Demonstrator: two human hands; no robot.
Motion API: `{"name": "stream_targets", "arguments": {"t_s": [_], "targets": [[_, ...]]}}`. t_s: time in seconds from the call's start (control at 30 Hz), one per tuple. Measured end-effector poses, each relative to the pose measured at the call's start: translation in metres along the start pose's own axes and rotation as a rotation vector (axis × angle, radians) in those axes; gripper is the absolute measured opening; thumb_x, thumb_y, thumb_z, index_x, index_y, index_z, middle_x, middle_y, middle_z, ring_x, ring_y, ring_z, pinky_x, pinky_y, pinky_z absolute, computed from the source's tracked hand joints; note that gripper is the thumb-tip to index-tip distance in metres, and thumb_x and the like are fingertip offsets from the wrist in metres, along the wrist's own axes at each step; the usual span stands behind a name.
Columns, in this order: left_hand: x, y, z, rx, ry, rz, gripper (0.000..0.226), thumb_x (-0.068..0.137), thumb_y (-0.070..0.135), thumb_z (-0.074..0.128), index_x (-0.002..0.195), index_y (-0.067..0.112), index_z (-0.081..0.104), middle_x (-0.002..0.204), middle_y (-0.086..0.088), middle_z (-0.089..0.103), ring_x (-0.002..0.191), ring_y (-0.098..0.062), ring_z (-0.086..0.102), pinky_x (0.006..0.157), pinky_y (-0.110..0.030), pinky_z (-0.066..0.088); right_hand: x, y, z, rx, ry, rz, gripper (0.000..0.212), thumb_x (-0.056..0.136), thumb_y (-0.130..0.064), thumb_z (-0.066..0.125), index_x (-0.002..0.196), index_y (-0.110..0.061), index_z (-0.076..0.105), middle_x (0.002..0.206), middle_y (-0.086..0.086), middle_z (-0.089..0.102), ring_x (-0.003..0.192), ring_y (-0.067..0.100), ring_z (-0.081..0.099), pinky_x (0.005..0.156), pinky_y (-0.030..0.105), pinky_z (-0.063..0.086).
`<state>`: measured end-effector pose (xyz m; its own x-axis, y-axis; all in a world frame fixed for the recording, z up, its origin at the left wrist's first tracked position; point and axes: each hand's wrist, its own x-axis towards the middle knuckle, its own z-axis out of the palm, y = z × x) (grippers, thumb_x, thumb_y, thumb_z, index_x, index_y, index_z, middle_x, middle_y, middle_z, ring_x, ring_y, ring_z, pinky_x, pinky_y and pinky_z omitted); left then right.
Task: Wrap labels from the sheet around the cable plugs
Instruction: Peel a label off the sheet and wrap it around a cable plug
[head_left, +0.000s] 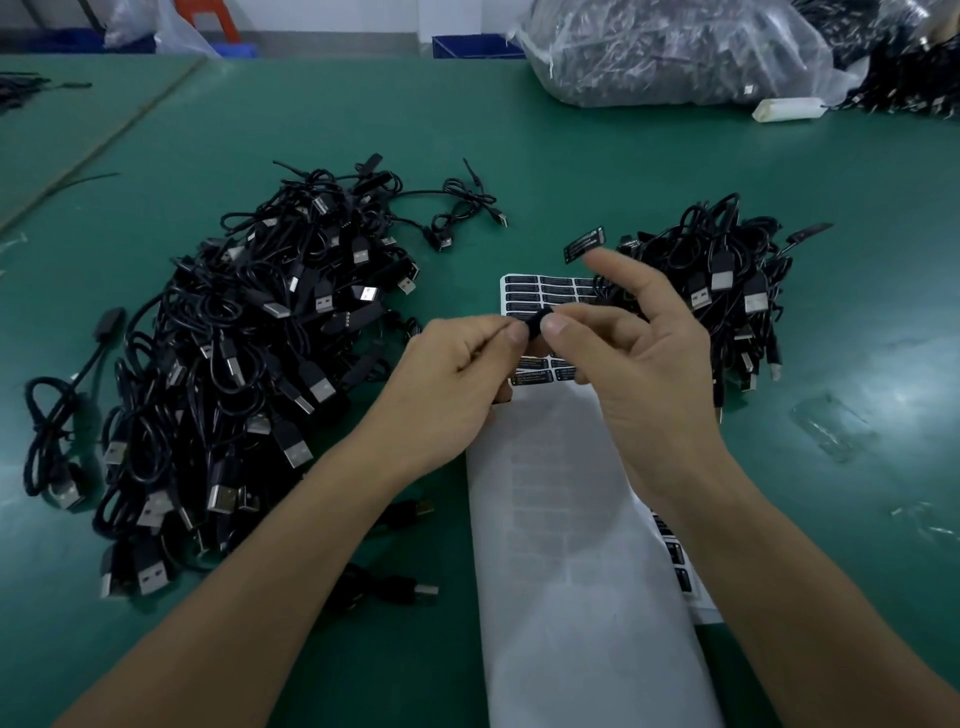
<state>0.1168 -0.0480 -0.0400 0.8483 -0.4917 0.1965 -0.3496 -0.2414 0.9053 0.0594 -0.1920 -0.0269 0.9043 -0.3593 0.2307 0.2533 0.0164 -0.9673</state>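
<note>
Both hands meet above the sheet (540, 291). The left hand (452, 379) and right hand (639, 364) each pinch a small black plug (535, 323) between thumb and finger, so it bridges the two thumb tips. The right hand's other fingers spread loosely upward. White print on the sheet's black labels is too blurred to read. One loose label (584, 244) shows beside a raised right fingertip; contact unclear. The left pile (249, 338) and right pile (727, 291) of cables flank the sheet on the green table (857, 312).
</note>
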Motion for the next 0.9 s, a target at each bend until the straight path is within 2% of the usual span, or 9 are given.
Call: {"name": "stream_targets", "arguments": {"t_s": [0.07,0.17,0.3,0.37,0.53,0.67,0.8,0.9], "targets": [[0.0,0.001,-0.001,-0.032,-0.027,-0.007,0.037,0.106,0.018,0.05,0.07,0.017,0.062,0.059,0.007,0.057,0.055,-0.002,0.058,0.053,-0.019,0.047,0.001,-0.001,0.0,-0.014,0.025,0.004,0.046,0.085,0.003,0.072,0.114,-0.031,0.06,0.073,-0.007,0.073,0.072,0.001,0.069,0.07,0.012,0.051],[0.001,0.0,0.0,-0.136,-0.014,-0.044,0.018,0.1,0.014,0.061,0.093,0.026,0.071,0.068,0.005,0.071,0.063,-0.011,0.07,0.059,-0.019,0.053,0.002,-0.002,-0.002,0.002,0.046,0.024,0.045,0.085,0.006,0.072,0.112,-0.028,0.059,0.069,-0.008,0.072,0.066,-0.001,0.066,0.065,0.011,0.05],[0.001,-0.002,0.0,-0.183,-0.008,-0.071,0.011,0.097,0.008,0.065,0.094,0.019,0.067,0.08,-0.001,0.078,0.073,-0.018,0.076,0.068,-0.02,0.054,0.003,0.0,-0.005,-0.017,0.091,0.035,0.044,0.084,0.002,0.074,0.111,-0.029,0.057,0.071,-0.009,0.073,0.068,0.0,0.066,0.068,0.012,0.05],[0.001,-0.002,-0.001,-0.2,-0.022,-0.086,0.011,0.096,0.005,0.064,0.095,0.016,0.066,0.08,-0.002,0.078,0.074,-0.019,0.076,0.067,-0.019,0.054,0.004,0.001,-0.005,-0.03,0.091,0.027,0.042,0.084,0.001,0.074,0.109,-0.029,0.058,0.071,-0.009,0.073,0.069,0.002,0.067,0.069,0.013,0.051],[0.002,-0.002,0.0,-0.296,-0.001,-0.159,0.012,0.098,0.003,0.061,0.102,0.014,0.063,0.08,-0.004,0.078,0.073,-0.018,0.076,0.066,-0.025,0.059,0.006,0.001,-0.005,-0.015,0.161,-0.004,0.011,0.089,-0.01,0.073,0.089,-0.02,0.069,0.072,-0.007,0.066,0.068,0.007,0.059,0.063,0.02,0.048],[0.002,-0.001,0.001,-0.354,-0.004,-0.182,0.012,0.1,0.004,0.058,0.107,0.012,0.064,0.082,-0.005,0.079,0.075,-0.017,0.077,0.064,-0.021,0.057,0.004,0.004,-0.003,0.012,0.08,0.107,0.018,0.089,-0.008,0.071,0.076,-0.02,0.073,0.067,-0.003,0.067,0.067,0.011,0.06,0.055,0.019,0.047],[0.001,0.0,0.0,-0.383,-0.017,-0.178,0.013,0.1,0.004,0.058,0.109,0.01,0.065,0.083,-0.007,0.079,0.077,-0.017,0.077,0.068,-0.023,0.06,0.003,0.008,-0.001,0.008,0.027,0.167,0.022,0.09,-0.009,0.07,0.073,-0.021,0.076,0.066,-0.003,0.067,0.065,0.007,0.059,0.056,0.018,0.048],[0.0,0.001,0.001,-0.399,-0.025,-0.187,0.018,0.1,0.003,0.057,0.117,0.003,0.063,0.087,-0.009,0.079,0.078,-0.017,0.077,0.07,-0.023,0.061,0.004,0.008,-0.002,0.017,0.013,0.175,0.023,0.091,-0.01,0.07,0.073,-0.023,0.077,0.066,-0.007,0.066,0.065,0.005,0.058,0.057,0.018,0.048]]}}
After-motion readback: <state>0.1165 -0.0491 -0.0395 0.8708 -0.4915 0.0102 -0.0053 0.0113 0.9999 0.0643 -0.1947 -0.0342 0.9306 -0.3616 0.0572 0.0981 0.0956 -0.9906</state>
